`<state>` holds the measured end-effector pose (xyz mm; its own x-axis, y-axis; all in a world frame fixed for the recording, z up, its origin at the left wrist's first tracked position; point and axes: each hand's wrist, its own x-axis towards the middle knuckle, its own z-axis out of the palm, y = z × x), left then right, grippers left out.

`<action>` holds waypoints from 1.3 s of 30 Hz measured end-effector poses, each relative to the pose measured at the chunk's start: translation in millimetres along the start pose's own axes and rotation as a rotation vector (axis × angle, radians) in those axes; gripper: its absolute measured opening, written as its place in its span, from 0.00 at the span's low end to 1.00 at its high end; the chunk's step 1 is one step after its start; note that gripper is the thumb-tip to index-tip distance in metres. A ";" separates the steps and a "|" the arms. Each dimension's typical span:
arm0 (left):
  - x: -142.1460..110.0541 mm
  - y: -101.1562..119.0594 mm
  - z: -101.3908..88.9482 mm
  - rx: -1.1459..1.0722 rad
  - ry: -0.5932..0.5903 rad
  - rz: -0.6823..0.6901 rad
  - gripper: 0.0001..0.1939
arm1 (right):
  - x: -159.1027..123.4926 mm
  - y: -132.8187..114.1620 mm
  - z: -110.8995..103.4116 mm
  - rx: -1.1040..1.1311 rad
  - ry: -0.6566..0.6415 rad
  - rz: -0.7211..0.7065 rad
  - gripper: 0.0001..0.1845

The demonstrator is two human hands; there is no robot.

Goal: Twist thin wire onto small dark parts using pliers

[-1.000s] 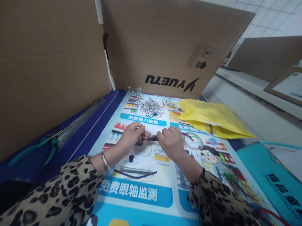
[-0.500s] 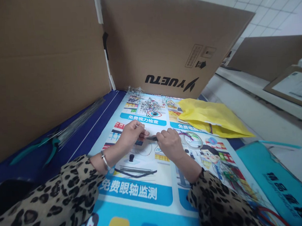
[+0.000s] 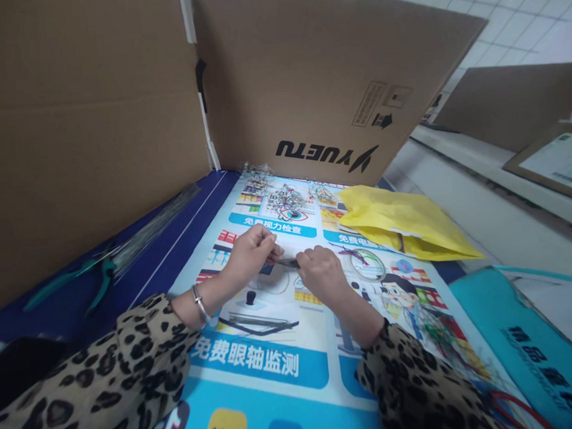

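My left hand (image 3: pixel 258 248) is closed in a pinch over the printed sheet; whatever is between its fingertips is too small to make out. My right hand (image 3: pixel 322 271) is wrapped round a small dark pointed metal tool (image 3: pixel 288 262), whose tip reaches toward my left fingertips. The hand hides the rest of the tool, so its exact kind does not show. Just beyond my right hand lies a clear tape roll (image 3: pixel 382 268) with purple and red wires (image 3: pixel 356 254) in and beside it. A tangle of thin wires (image 3: pixel 285 199) sits on the sheet farther back.
Teal-handled pliers (image 3: pixel 106 282) and a bundle of thin wires (image 3: pixel 156 229) lie at left. Cardboard walls (image 3: pixel 337 79) stand behind and at left. A yellow bag (image 3: pixel 400 219) and a teal box (image 3: pixel 518 331) are at right, with coloured wires (image 3: pixel 438 337) beside the box.
My two hands stay almost in the same place, close together, with the dark tool still in the right one. The view has shifted slightly.
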<state>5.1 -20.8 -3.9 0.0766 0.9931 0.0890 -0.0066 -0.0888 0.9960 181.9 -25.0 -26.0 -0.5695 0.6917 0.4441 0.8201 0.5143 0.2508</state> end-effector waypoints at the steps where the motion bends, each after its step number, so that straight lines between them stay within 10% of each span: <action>1: -0.4 0.4 -0.3 0.020 -0.004 0.024 0.11 | 0.1 -0.1 0.2 0.011 -0.016 0.004 0.04; 27: -10.4 6.7 -11.5 0.600 -0.120 0.682 0.06 | 8.1 2.4 -11.0 0.143 -0.414 0.074 0.07; 39: -1.6 -7.1 -2.7 0.173 -0.095 0.130 0.09 | -0.1 6.7 5.3 0.053 -0.148 0.038 0.04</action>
<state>2.3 -21.6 -11.1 0.1798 0.9615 0.2078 0.1480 -0.2353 0.9606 187.2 -18.8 -28.9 -0.5432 0.7764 0.3197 0.8395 0.5097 0.1885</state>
